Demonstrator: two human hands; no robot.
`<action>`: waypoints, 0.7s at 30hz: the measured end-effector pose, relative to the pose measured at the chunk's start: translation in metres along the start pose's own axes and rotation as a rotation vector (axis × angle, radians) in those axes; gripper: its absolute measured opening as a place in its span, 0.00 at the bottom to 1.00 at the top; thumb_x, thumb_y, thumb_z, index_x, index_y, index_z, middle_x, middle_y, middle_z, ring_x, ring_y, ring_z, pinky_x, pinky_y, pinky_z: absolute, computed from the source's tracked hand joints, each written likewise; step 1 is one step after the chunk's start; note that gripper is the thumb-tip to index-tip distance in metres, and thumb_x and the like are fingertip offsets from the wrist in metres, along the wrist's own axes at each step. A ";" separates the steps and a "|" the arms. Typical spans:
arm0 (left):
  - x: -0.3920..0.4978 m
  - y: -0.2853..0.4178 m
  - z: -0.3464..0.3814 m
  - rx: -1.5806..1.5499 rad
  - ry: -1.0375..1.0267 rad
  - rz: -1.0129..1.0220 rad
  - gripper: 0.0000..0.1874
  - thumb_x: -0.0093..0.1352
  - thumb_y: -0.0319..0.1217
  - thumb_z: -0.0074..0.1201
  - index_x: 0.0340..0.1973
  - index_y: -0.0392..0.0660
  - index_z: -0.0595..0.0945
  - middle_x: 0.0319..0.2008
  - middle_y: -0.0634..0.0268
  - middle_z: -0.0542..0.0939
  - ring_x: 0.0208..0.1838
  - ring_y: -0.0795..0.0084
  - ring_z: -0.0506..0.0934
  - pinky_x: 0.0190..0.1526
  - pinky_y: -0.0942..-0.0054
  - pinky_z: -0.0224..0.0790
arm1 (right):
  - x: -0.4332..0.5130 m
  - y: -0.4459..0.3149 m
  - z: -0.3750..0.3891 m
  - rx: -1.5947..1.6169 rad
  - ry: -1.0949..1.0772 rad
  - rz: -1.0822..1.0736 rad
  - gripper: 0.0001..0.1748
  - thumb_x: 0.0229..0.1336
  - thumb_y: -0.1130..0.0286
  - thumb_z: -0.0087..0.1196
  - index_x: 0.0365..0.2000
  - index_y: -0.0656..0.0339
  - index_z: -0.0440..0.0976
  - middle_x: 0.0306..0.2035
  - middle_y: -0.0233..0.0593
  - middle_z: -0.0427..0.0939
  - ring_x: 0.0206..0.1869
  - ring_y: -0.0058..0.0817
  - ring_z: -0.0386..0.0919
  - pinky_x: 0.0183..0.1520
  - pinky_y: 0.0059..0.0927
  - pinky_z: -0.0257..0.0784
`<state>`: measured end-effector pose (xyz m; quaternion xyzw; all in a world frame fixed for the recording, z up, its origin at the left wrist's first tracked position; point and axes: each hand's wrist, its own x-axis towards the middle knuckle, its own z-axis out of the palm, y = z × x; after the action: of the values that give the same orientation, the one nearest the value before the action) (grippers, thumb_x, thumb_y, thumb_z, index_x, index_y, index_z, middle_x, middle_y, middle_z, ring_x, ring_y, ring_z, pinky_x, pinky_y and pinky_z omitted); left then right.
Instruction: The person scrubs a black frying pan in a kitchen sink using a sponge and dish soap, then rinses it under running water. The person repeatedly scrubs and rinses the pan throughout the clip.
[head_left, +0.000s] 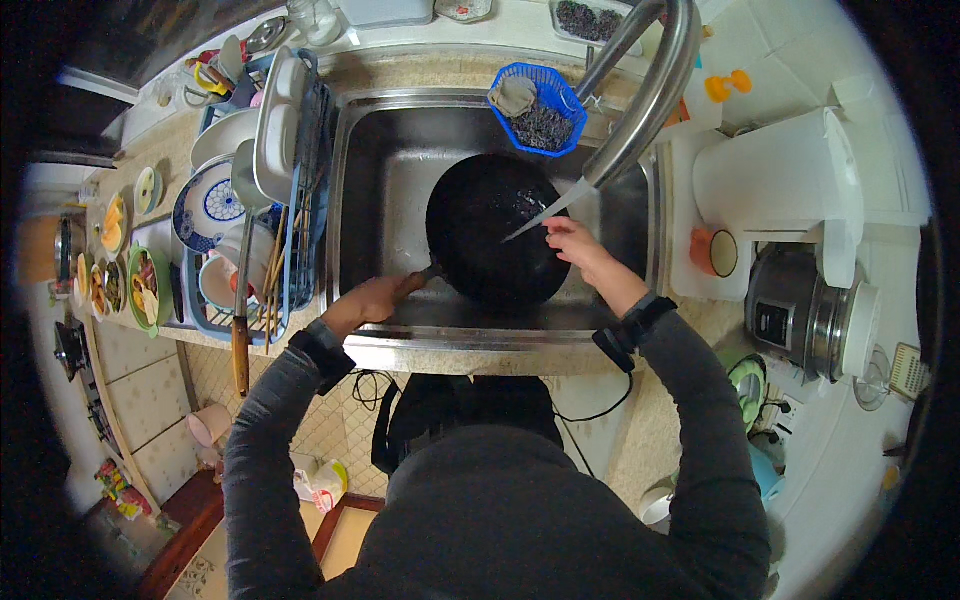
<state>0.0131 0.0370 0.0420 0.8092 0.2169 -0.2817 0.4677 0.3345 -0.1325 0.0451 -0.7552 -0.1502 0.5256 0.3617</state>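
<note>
A black wok (487, 255) rests in the stainless steel sink (405, 172). Around its wooden handle, at the lower left, my left hand (373, 301) is closed. From the curved metal faucet (652, 105) a stream of water (551, 208) falls into the wok. My right hand (574, 241) is at the right rim of the wok, just beside the stream, with its fingers partly bent and apart; nothing shows in it. Behind the wok, at the back edge of the sink, hangs a blue plastic basket (561, 81) with a scouring pad and dark steel wool.
Left of the sink, a blue dish rack (296, 255) holds plates, bowls, chopsticks and a long ladle (244, 292) whose wooden handle sticks out over the counter edge. Several dishes of food stand farther left. On the right are an orange cup (703, 251) and a rice cooker (780, 300).
</note>
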 end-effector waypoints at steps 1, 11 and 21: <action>0.006 -0.003 0.000 0.067 0.009 -0.076 0.25 0.68 0.34 0.41 0.61 0.58 0.62 0.53 0.53 0.72 0.52 0.52 0.73 0.52 0.61 0.64 | -0.001 -0.003 -0.005 0.008 -0.004 0.008 0.19 0.49 0.74 0.53 0.46 0.60 0.71 0.34 0.30 0.70 0.36 0.21 0.70 0.42 0.23 0.66; 0.032 -0.008 0.022 0.301 0.162 -0.349 0.21 0.63 0.31 0.45 0.54 0.55 0.70 0.53 0.53 0.71 0.56 0.50 0.70 0.52 0.49 0.62 | 0.012 0.002 -0.044 -0.093 -0.045 -0.094 0.17 0.45 0.77 0.54 0.40 0.59 0.76 0.27 0.28 0.74 0.29 0.23 0.73 0.34 0.26 0.69; 0.095 0.091 0.032 -0.272 0.535 0.074 0.17 0.61 0.28 0.50 0.46 0.37 0.75 0.40 0.44 0.77 0.43 0.48 0.76 0.45 0.60 0.69 | 0.012 0.029 -0.044 -0.796 -0.057 -0.252 0.34 0.44 0.70 0.58 0.56 0.56 0.64 0.51 0.51 0.71 0.52 0.41 0.71 0.55 0.34 0.65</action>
<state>0.1319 -0.0256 0.0243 0.7919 0.3385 -0.0094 0.5081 0.3751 -0.1622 0.0244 -0.7970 -0.4429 0.3987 0.0987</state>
